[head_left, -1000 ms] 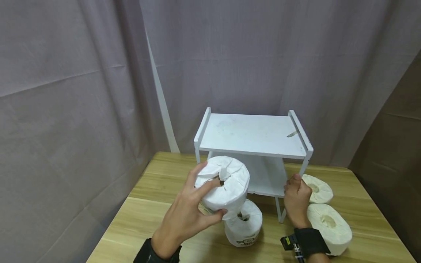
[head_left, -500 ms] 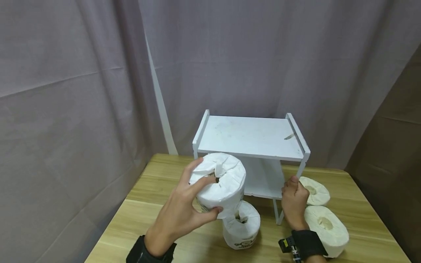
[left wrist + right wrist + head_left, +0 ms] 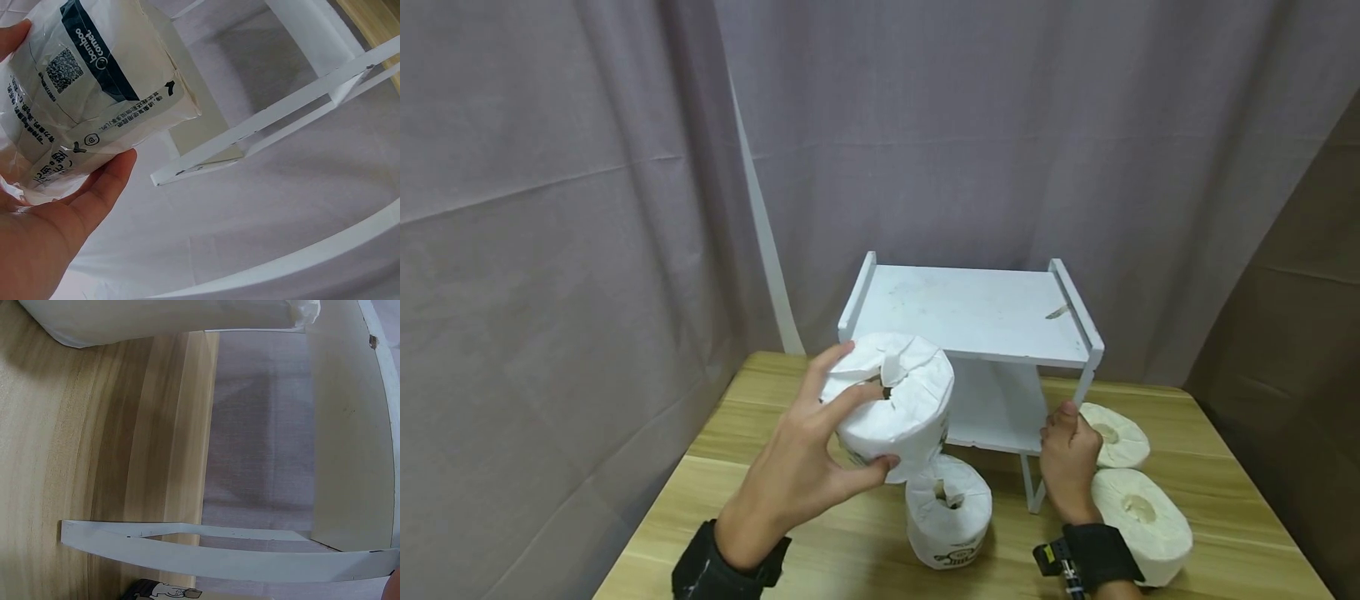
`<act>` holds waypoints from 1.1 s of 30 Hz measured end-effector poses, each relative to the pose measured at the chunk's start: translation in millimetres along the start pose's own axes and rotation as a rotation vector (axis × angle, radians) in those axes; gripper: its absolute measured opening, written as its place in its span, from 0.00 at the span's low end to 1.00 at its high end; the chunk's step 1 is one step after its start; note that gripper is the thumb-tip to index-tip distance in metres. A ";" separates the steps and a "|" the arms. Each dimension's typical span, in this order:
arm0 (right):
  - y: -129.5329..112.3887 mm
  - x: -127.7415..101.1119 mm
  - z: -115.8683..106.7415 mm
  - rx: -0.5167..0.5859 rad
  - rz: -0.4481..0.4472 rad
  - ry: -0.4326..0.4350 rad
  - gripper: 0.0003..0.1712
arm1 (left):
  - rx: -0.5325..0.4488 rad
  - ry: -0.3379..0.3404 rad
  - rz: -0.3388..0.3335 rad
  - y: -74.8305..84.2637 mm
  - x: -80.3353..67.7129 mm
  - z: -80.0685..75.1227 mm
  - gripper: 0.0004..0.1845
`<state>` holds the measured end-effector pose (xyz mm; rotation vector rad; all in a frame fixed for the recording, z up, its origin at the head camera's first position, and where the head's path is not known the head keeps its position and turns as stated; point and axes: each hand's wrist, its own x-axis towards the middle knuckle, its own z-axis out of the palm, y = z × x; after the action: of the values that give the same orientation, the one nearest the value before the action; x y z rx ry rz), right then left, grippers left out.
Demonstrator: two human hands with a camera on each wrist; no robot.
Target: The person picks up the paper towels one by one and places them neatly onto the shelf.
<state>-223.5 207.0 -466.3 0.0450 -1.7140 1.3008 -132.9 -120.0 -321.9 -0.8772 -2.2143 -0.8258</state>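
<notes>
My left hand (image 3: 801, 454) holds a white wrapped toilet roll (image 3: 921, 408) in the air, in front of the left side of a white two-tier shelf (image 3: 970, 312). One finger reaches into the roll's centre hole, and the thumb lies against its near side. Printed wrapping with a dark label band (image 3: 97, 47) shows in the left wrist view. My right hand (image 3: 1070, 462) grips the shelf's right front leg (image 3: 1084, 385). Below the held roll, a second toilet roll (image 3: 947, 521) stands upright on the table.
Two more wrapped rolls, a nearer one (image 3: 1142, 525) and a farther one (image 3: 1116, 437), sit right of the shelf on the wooden table (image 3: 700, 508). Grey curtains (image 3: 970, 133) hang behind and to the left. The held roll partly hides the shelf's lower tier (image 3: 1000, 404).
My left hand has lifted the toilet roll slightly up and to the left, farther from the roll on the table. My right hand keeps its grip on the shelf leg.
</notes>
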 end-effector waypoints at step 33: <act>11.7 -0.1 -0.6 -0.047 0.000 0.005 0.39 | -0.038 0.031 0.013 8.3 25.4 -23.3 0.33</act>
<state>-229.3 212.5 -474.9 0.0149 -1.7398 1.2589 -134.7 -122.7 -286.6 -0.8900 -2.1698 -0.8717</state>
